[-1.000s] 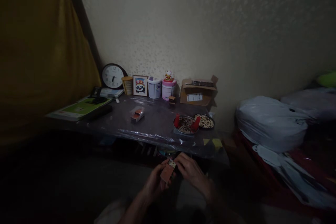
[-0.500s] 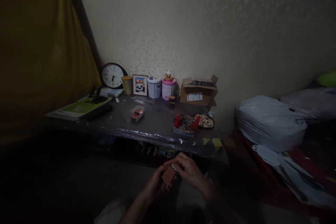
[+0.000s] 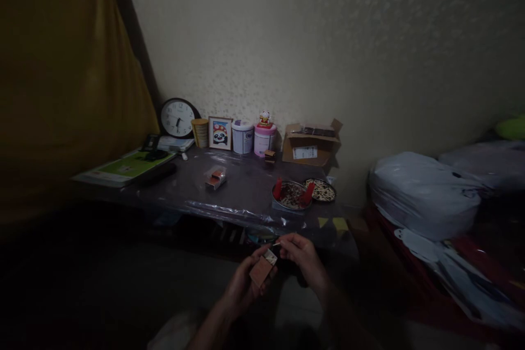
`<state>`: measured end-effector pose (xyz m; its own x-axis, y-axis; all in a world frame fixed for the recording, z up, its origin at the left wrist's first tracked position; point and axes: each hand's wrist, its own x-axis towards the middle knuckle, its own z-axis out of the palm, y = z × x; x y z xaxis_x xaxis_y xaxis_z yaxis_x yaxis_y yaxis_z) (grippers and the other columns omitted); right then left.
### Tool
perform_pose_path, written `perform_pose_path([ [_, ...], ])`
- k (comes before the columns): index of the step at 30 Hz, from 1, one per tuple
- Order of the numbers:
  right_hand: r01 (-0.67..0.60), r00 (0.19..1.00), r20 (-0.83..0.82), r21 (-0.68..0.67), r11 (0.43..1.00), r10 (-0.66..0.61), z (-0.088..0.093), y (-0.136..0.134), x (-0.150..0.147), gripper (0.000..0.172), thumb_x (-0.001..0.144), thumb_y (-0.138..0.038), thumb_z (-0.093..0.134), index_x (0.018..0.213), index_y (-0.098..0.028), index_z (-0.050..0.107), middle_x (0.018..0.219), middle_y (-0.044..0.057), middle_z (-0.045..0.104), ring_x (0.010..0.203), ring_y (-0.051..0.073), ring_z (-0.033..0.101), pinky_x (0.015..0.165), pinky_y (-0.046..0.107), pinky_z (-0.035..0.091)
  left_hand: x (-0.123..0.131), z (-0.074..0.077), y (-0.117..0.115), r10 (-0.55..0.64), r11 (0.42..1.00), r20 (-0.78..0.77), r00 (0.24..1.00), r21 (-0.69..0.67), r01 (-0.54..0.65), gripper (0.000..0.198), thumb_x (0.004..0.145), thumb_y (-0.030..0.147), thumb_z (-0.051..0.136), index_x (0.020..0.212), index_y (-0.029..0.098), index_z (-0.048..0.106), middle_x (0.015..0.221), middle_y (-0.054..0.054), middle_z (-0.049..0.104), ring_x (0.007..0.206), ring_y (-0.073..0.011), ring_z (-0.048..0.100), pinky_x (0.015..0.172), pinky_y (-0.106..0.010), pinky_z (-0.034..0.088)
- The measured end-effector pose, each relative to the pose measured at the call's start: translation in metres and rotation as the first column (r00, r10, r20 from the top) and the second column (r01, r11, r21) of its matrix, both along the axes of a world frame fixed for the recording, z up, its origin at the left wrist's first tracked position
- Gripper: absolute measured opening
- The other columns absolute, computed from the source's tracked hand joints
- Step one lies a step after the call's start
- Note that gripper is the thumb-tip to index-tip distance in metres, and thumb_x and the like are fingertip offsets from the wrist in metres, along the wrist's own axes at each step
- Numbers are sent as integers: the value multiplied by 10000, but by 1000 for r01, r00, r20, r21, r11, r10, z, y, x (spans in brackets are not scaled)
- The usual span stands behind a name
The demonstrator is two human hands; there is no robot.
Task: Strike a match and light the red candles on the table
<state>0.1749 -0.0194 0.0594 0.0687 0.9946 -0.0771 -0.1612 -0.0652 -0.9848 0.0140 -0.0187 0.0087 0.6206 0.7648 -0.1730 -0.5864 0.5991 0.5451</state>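
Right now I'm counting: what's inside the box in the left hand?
Pale matches, too blurred to count, show at one end of the box; its cover hides the rest.

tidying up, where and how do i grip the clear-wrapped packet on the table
Probably by opposite sides, coming from the front and above: the packet lies low on the table, nothing directly beside it, and its clear wrap looks loose, so pinch the orange boxes through it.
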Motion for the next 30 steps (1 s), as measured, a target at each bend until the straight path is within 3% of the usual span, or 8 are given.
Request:
perform_pose_path([
  [6, -18, 990, -138, -44, 999, 12, 4, -2, -2, 249, 598, -352, 743, 707, -151, 643, 680, 0, 627, 557, 84, 536, 571, 221, 450, -1, 6, 0, 42, 999, 18, 999, 9, -42, 359, 758, 264, 427, 1080, 149, 533, 734, -66, 643, 385, -70, 454, 382, -195, 280],
  [18, -2, 988, -154, -74, 997, -9, 2, -2, -5, 273, 582, -353, 750, 725, -149, 637, 646, -13, 615, 533, 83, 544, 556, 223, 455, 1, 5, 0, 150, 988, -93, 984, 44, -146, 264, 750, 295, 484, 937, 147, 596, 659, -10, 591, 324, -30, 379, 324, -176, 220],
  [26, -10, 995, -104, -50, 999, 5, 2, -3, -5, 304, 592, -413, 741, 691, -152, 620, 784, 38, 669, 688, 156, 635, 709, 319, 495, 1, -3, 3, 214, 971, -216, 953, 155, -183, 316, 767, 331, 465, 1001, 152, 579, 616, -3, 608, 301, -51, 433, 295, -177, 222],
  [30, 10, 999, 42, 47, 999, -12, -8, 1, -5, 323, 628, -456, 700, 706, -163, 591, 768, 42, 666, 758, 199, 648, 723, 336, 491, 1, -7, 6, 290, 953, -227, 930, 163, -257, 301, 750, 332, 477, 974, 165, 589, 686, -9, 630, 319, -58, 446, 311, -191, 266],
])
